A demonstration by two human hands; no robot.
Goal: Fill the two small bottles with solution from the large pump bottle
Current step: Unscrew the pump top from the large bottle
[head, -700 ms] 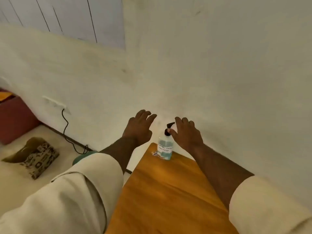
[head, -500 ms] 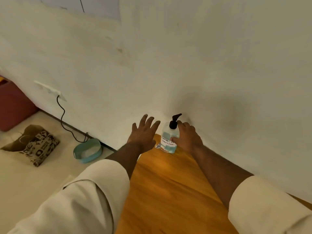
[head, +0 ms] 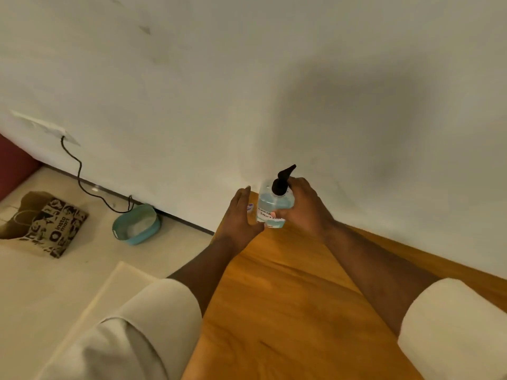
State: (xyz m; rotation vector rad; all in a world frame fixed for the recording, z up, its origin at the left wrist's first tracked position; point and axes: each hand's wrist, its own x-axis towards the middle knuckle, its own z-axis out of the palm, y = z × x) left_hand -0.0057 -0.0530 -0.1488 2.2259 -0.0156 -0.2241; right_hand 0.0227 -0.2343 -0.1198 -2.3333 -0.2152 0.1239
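Note:
The large pump bottle (head: 270,204), clear with pale blue liquid, a white label and a black pump head, stands at the far corner of the wooden table (head: 288,297) against the wall. My right hand (head: 304,209) wraps its right side, thumb across the label. My left hand (head: 237,218) is just left of the bottle, fingers straight and apart, thumb near the bottle's base. A small item with a white and red label (head: 249,207) peeks out between my left hand and the bottle; I cannot tell what it is.
The white wall (head: 274,91) runs right behind the table. On the floor to the left lie a teal basin (head: 137,224), a printed paper bag (head: 46,226) and a black cable (head: 82,182) from a wall socket. A pale mat edge (head: 109,283) borders the table.
My right hand has closed further around the pump bottle. My left hand has moved in close to the bottle's left side. The camera has tilted down.

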